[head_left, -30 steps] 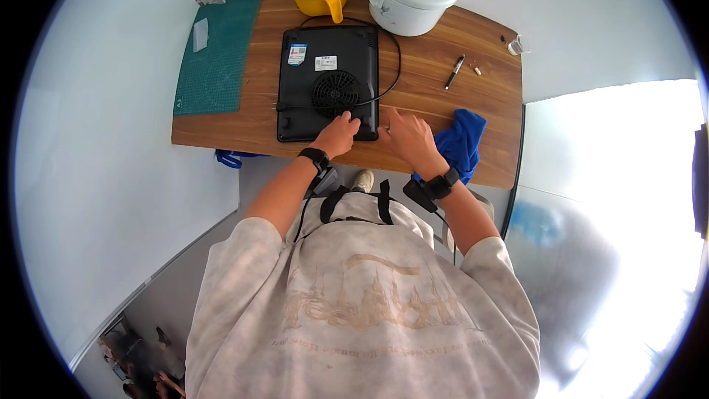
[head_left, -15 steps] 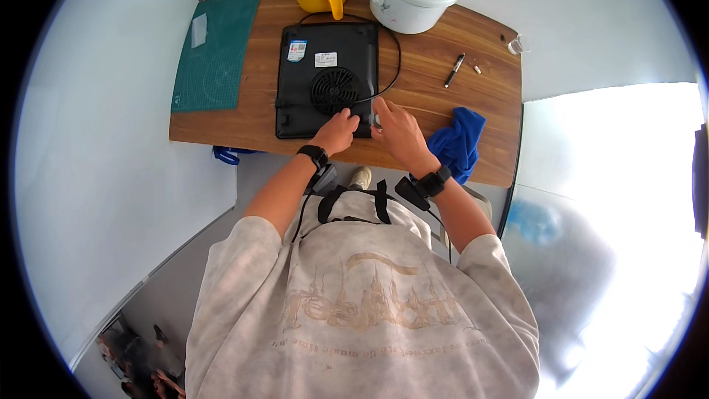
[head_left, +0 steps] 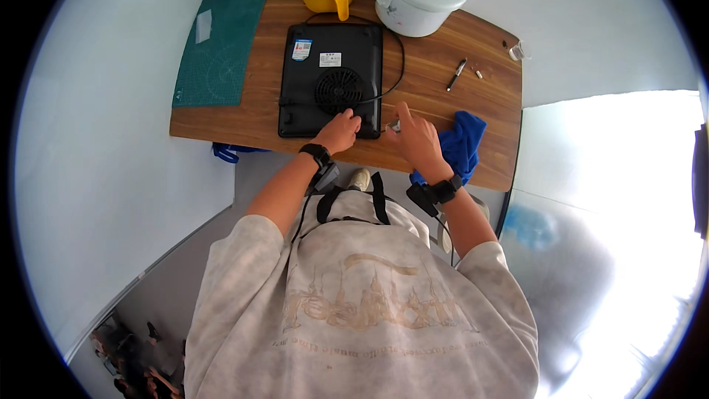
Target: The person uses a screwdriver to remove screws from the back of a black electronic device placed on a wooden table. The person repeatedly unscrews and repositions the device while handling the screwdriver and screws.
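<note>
The black appliance (head_left: 310,77) lies flat on the desk (head_left: 258,118), fan grille (head_left: 339,90) facing up!
Here's the left hand (head_left: 338,133), fingers curled at the appliance's near side; whether they grip anything is impossible to tell. And there, just beside the right edge, the right hand (head_left: 418,139) pinches a small pale thing (head_left: 395,126) between thumb and forefinger, a crumpled blue cloth (head_left: 462,142) close by.

There are two hands (head_left: 419,140), two wristbands (head_left: 316,153), one black appliance (head_left: 362,41), two stickers (head_left: 330,59), two pots (head_left: 413,15), one green mat (head_left: 214,70), one pen (head_left: 457,74), one blue cloth (head_left: 464,140), one table (head_left: 432,92) and, too small to identify, one pinched object (head_left: 395,125).
</note>
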Available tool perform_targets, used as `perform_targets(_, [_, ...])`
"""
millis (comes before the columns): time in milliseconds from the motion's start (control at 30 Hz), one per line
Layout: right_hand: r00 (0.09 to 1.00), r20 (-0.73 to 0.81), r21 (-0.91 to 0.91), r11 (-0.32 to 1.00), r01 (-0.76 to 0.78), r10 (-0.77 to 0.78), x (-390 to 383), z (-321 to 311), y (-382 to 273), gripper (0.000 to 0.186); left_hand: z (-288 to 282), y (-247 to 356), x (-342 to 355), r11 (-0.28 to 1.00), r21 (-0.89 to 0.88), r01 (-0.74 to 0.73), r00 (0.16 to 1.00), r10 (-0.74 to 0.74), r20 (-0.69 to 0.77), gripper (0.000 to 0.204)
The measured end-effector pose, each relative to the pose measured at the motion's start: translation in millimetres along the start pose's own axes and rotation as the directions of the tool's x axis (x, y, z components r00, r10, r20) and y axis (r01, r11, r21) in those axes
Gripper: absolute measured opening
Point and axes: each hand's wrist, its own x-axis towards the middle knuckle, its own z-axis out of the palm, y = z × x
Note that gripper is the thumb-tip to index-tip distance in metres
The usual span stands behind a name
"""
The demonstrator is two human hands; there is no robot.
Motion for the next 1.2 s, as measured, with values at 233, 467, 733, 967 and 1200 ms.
perform_targets(233, [0.995, -0.094, 0.005, 1.000, 0.024, -0.023, -19.0, -0.1, 1.2, 0.029, -3.9, 4.7, 1.2, 1.000, 0.002, -0.001, 1.000, 0.001, 0.009, 0.014])
perform_targets(467, [0.985, -0.048, 0.150, 0.976, -0.158, 0.167, -36.6, 8.3, 23.1, 0.027, -11.1, 17.7, 12.9, 0.991, 0.125, 0.041, 0.997, -0.032, -0.074, 0.020])
perform_targets(733, [0.967, 0.076, 0.122, 0.960, -0.251, 0.243, -67.8, 18.3, 42.1, 0.026, -18.3, 22.1, 31.4, 0.970, 0.221, 0.106, 0.994, -0.110, 0.008, 0.027])
perform_targets(967, [0.943, 0.055, 0.142, 0.932, -0.334, 0.329, -76.4, 25.0, 38.5, 0.029, -14.6, 40.0, 43.9, 0.894, 0.403, 0.195, 0.977, -0.211, -0.005, 0.012])
perform_targets(1200, [0.961, 0.004, 0.199, 0.942, -0.272, 0.277, -76.0, 29.3, 46.8, 0.028, -5.9, 39.8, 48.5, 0.864, 0.455, 0.216, 0.974, -0.223, -0.039, 0.007])
